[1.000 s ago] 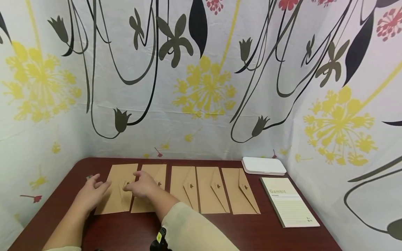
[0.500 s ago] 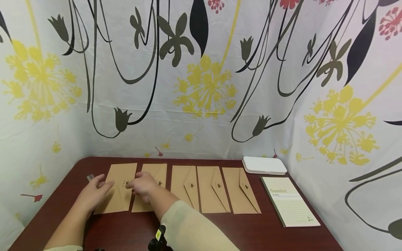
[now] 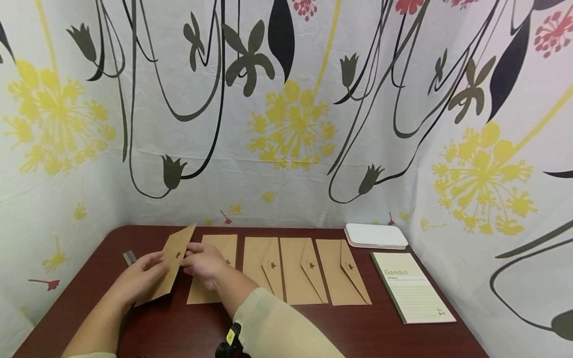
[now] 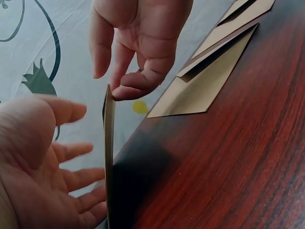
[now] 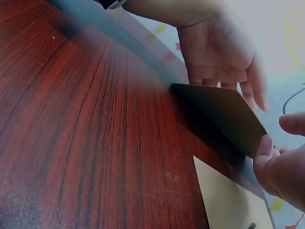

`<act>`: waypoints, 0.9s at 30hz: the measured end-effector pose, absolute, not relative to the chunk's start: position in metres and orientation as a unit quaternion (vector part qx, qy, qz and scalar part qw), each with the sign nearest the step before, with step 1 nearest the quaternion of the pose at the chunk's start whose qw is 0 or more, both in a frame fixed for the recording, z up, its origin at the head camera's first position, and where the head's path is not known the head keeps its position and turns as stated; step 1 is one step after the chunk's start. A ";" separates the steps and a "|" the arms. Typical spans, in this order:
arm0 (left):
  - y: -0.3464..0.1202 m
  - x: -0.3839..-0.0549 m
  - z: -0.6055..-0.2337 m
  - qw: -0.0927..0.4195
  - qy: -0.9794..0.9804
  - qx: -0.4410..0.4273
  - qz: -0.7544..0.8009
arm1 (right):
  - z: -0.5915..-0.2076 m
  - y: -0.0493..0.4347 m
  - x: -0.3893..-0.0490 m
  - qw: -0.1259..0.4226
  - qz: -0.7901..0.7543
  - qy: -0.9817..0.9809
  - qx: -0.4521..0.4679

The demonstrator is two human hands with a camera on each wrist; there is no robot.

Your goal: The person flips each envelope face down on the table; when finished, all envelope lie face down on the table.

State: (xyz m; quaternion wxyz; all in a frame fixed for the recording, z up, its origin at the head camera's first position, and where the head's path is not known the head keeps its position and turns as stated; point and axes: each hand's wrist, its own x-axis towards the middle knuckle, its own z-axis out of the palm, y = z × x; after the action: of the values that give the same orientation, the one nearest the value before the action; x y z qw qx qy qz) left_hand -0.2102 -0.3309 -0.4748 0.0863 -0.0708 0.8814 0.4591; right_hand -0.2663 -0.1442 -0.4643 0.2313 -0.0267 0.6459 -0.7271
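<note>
A brown kraft envelope (image 3: 172, 263) at the left end of a row stands tilted up along its right edge. My right hand (image 3: 206, 266) holds that raised edge with curled fingers; in the right wrist view a fingertip (image 5: 264, 144) sits right on the edge, the thumb apart. On the envelope's other side is my left hand (image 3: 141, 276), fingers spread and thumb away from the paper. Its fingertips come right up to the envelope's face in the left wrist view. Flat beside it lies a second envelope (image 3: 220, 243), partly covered by my right hand.
Three more envelopes, including the rightmost envelope (image 3: 333, 273), continue the row. Right of them lie a Gambit notepad (image 3: 412, 288) and a white flat case (image 3: 376, 236). A small grey object (image 3: 129, 257) lies by the left hand. Patterned cloth (image 3: 286, 199) hangs behind the dark red table (image 3: 380, 333).
The leftmost envelope lay flat before; its right edge is now lifted by my right hand. The left hand has shifted slightly right, toward the envelope.
</note>
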 end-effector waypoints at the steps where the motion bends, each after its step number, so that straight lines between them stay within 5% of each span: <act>1: -0.330 -0.210 -0.475 0.091 0.878 -0.064 0.466 | -0.464 -0.145 -0.266 0.228 -0.730 0.643 -0.028; 12: -0.327 -0.204 -0.469 0.125 0.836 -0.004 0.534 | -0.456 -0.148 -0.266 0.242 -0.729 0.637 -0.070; 27: -0.336 -0.197 -0.448 0.026 0.833 -0.045 0.551 | -0.455 -0.151 -0.264 0.300 -0.715 0.627 -0.072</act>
State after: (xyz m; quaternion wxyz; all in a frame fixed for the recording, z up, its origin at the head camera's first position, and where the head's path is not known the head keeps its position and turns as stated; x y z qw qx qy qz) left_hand -0.1972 -0.3356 -0.4478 0.0262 -0.0447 0.8329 0.5510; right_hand -0.2641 -0.1512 -0.4555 0.2999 -0.0716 0.6275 -0.7150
